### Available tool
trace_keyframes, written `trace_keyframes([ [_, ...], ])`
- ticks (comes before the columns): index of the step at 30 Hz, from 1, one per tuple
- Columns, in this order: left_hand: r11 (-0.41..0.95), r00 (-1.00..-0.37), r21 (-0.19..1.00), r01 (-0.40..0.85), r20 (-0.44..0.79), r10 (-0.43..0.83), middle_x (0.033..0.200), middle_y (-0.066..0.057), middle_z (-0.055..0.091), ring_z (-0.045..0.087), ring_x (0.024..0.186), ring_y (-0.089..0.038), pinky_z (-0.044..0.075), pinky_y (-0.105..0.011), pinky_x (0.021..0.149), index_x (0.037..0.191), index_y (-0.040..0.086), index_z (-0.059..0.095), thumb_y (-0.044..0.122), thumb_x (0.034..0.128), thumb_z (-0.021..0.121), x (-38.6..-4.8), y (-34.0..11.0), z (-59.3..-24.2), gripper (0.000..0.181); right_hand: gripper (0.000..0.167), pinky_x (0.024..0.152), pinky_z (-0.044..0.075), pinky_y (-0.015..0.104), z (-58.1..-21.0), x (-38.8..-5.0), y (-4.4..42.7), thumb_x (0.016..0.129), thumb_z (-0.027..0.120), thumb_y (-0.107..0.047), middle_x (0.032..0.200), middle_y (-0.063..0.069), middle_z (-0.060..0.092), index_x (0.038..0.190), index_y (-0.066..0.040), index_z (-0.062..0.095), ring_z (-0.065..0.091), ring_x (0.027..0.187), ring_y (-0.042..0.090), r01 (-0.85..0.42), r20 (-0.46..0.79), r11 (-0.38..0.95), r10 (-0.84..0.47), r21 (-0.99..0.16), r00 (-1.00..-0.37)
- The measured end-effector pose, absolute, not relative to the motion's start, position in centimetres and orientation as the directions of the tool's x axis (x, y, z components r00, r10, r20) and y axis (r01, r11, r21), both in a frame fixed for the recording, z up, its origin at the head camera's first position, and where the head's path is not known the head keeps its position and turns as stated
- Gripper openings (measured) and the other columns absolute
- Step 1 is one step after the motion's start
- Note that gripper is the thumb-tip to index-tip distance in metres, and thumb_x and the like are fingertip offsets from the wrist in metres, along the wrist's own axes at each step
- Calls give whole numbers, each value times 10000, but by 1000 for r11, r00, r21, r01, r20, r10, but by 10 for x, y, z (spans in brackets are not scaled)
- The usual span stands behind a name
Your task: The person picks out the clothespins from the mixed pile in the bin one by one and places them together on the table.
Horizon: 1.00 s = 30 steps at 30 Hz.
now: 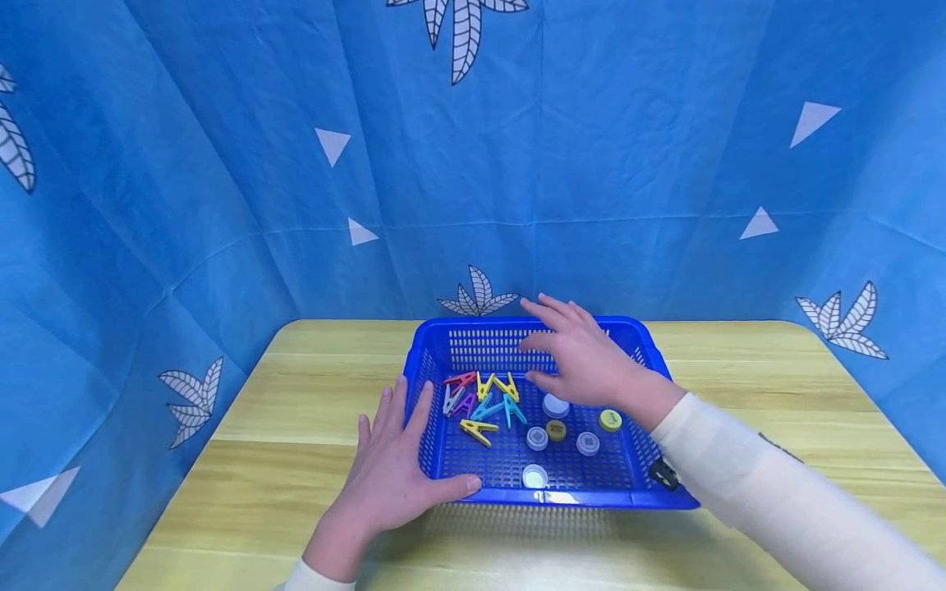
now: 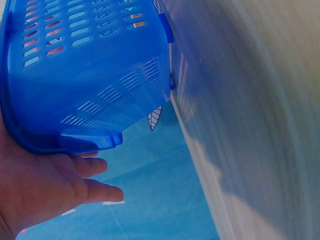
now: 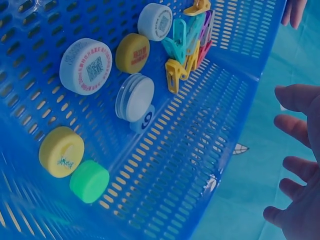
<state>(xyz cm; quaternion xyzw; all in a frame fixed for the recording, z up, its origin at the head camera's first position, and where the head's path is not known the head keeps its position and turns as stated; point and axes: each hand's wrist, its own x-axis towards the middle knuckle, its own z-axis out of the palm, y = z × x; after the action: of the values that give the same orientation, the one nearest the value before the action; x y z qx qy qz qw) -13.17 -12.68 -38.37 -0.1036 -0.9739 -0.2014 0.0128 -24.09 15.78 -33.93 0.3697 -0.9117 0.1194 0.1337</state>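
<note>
A blue plastic basket (image 1: 547, 496) with slotted walls stands on the table, tilted in the wrist views by the cameras' angle. My left hand (image 1: 392, 468) touches its front left corner, fingers straight and spread, thumb along the front rim. Above the basket's back right part is my right hand (image 1: 584, 357), fingers loosely spread with nothing between them. Several clothespins (image 1: 485, 408) in red, yellow, purple, teal and white lie at the basket's left. Bottle caps (image 1: 556, 430), white and yellow, lie at the middle and right; a green cap (image 3: 90, 181) shows only in the right wrist view.
The wooden table (image 1: 318, 377) extends around the basket on both sides. A blue curtain (image 1: 628, 164) with leaf and triangle prints hangs behind and at the sides. A small black object (image 1: 663, 474) shows by the basket's right front corner, beside my right sleeve.
</note>
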Motion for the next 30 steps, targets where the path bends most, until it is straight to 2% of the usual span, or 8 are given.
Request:
trace_keyframes([
  [17, 891, -975, 396, 222, 82, 206, 1658, -160, 11, -61, 1497, -364, -11, -701, 1094, 1618, 187, 160, 923, 626, 589, -131, -127, -382, 1308, 312, 1122, 157, 652, -352, -243, 150, 843, 793, -297, 1560, 153, 371, 1128, -177, 751, 224, 1462, 385, -721, 286, 682, -670, -128, -685],
  [30, 895, -975, 386, 224, 97, 202, 1659, -152, 14, -59, 1499, -349, 9, -702, 1099, 1617, 186, 169, 938, 619, 573, -132, -127, -385, 1313, 336, 1103, 190, 671, -361, -246, 144, 844, 797, -322, 1562, 156, 367, 1137, -163, 754, 221, 1462, 393, -737, 285, 666, -689, -114, -667],
])
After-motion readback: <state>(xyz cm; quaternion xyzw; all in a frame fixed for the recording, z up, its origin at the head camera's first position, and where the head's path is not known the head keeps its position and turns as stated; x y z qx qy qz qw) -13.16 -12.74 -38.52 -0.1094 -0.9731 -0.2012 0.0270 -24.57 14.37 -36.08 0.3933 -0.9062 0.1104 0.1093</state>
